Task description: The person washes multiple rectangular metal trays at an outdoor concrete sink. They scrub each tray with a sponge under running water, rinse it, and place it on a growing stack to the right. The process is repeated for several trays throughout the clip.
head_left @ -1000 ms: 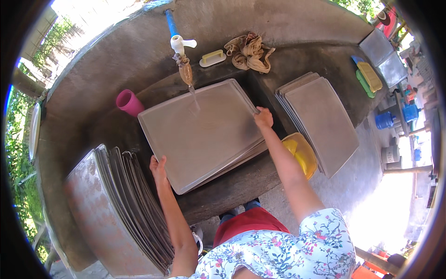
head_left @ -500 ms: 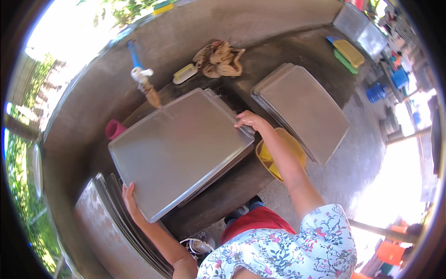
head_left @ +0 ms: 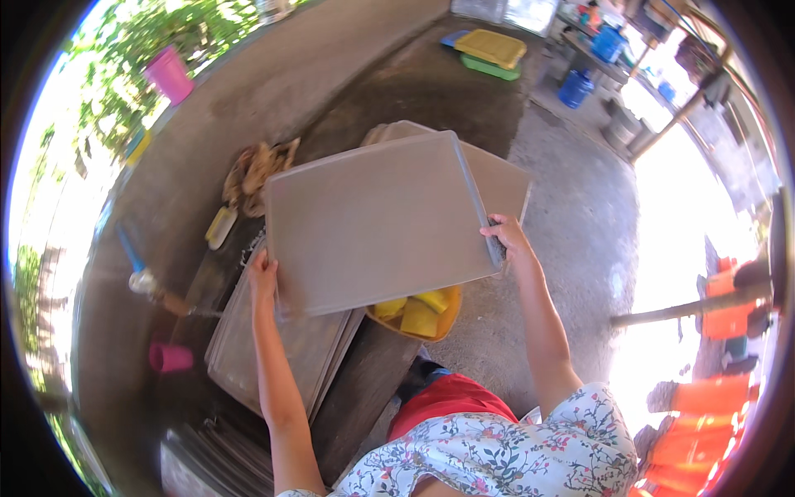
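My left hand (head_left: 263, 277) and my right hand (head_left: 507, 236) grip a large rectangular metal baking tray (head_left: 377, 219) by its two short sides. It hangs in the air, tilted, over part of a stack of similar trays (head_left: 501, 182) on the concrete counter; whether it touches them I cannot tell. Below and left of it, another pile of metal trays (head_left: 236, 352) lies in the wash basin, partly hidden by my left forearm. A yellow tub (head_left: 447, 315) with yellow pieces inside shows under the held tray's near edge.
Several trays (head_left: 219, 455) stand on edge at lower left. Along the concrete wall are a blue-and-white tap (head_left: 141, 277), a pink cup (head_left: 171, 357), a brush-like white-and-yellow item (head_left: 221, 227) and a brown cloth (head_left: 257, 174). Yellow and green containers (head_left: 493, 54) sit at the far end.
Both hands have lifted the top tray off the basin pile and carried it right, over the counter stack. The view has turned rightward.
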`<state>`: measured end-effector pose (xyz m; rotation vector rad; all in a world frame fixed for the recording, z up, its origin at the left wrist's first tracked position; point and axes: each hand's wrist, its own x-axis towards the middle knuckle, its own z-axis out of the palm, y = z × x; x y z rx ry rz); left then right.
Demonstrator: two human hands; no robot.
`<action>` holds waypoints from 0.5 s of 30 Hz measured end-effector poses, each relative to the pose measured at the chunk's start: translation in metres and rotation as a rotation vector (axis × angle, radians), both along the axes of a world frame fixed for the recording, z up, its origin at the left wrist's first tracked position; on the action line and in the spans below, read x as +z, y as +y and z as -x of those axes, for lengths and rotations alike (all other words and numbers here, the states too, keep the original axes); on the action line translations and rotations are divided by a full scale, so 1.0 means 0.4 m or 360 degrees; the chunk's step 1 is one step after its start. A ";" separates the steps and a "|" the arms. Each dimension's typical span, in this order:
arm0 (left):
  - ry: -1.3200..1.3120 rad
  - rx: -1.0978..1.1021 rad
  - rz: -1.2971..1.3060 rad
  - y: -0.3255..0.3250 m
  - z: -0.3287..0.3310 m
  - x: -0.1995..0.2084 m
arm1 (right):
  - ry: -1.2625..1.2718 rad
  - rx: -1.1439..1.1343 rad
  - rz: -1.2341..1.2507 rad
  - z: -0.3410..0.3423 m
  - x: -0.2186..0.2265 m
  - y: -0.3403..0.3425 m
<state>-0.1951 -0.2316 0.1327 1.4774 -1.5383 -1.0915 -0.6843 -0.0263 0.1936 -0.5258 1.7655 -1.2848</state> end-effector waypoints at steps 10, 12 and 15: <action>-0.1053 -0.0525 0.0400 -0.269 0.663 -0.123 | 0.0352 -0.0652 -0.0430 0.157 -0.215 0.193; -0.1317 -0.0604 0.0431 -0.241 0.696 -0.131 | 0.0575 -0.0637 -0.0708 0.146 -0.235 0.190; -0.1585 -0.0619 0.0663 -0.203 0.701 -0.157 | 0.0812 -0.0561 -0.0936 0.127 -0.241 0.174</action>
